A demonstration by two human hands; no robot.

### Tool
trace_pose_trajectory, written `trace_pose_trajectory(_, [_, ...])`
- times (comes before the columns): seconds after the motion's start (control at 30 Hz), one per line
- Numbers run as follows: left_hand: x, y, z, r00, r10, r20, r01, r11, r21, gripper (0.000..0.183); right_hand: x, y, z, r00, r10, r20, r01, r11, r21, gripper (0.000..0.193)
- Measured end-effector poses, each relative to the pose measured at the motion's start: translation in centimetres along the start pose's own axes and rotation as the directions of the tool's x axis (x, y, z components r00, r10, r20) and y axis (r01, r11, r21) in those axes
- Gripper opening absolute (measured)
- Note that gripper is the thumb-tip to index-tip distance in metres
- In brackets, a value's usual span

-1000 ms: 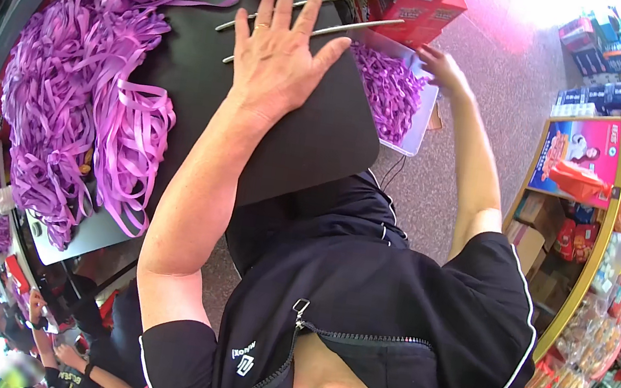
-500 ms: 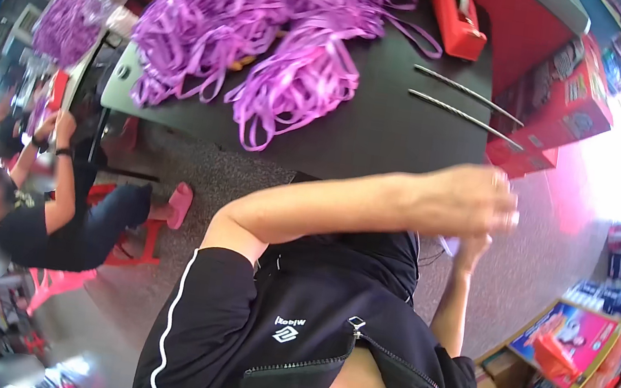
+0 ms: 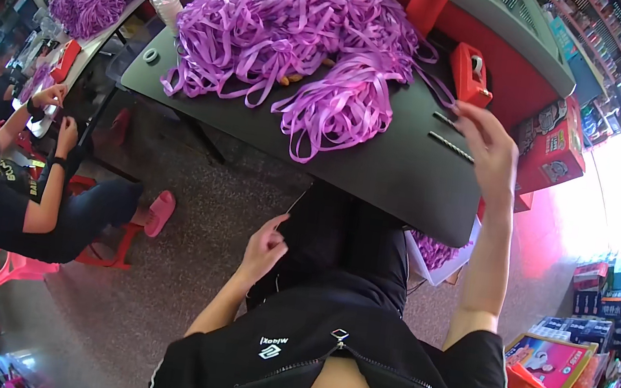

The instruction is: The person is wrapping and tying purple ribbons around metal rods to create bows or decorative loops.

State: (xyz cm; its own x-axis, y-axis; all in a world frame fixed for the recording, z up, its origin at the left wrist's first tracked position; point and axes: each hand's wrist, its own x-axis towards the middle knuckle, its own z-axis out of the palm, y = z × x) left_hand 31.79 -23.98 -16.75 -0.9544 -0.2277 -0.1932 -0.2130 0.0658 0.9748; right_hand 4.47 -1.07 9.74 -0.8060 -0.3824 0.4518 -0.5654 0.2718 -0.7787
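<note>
The tangled heap of glossy purple ribbon loops (image 3: 293, 33) lay on a dark, round-cornered table (image 3: 408, 176) across the upper middle of the frame, with one narrow strand (image 3: 438, 87) running from its right side toward the person's right hand (image 3: 488, 147). That hand bent over the table's right end, fingertips beside the strand; whether they pinched it could not be told. Just below were two thin, twisted silver-grey rods (image 3: 451, 145). The left hand (image 3: 264, 249), at lower centre, was loosely curled, with nothing visible in it. Good handling seemed to call for a light fingertip pinch on one strand and a slow draw clear of the rods, since crossing loops could snag. The ribbons looked flat, thin and satiny, paler where light struck, the front bundle's loops ending near the table's front edge.
</note>
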Motion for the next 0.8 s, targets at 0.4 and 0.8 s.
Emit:
trace_pose_trajectory(0.4, [-0.7, -8.5, 0.5, 0.996, -0.005, -0.094, 0.049, 0.884, 0.465, 0.087, 12.4, 3.8, 11.6, 0.956, -0.220, 0.195, 0.288, 0.833, -0.472, 0.029])
trace_pose_trajectory(0.8, [-1.1, -8.3, 0.5, 0.993, -0.012, -0.121, 0.075, 0.844, 0.532, 0.083, 15.9, 0.8, 8.5, 0.958, -0.119, 0.260, -0.048, 0.830, 0.556, 0.021])
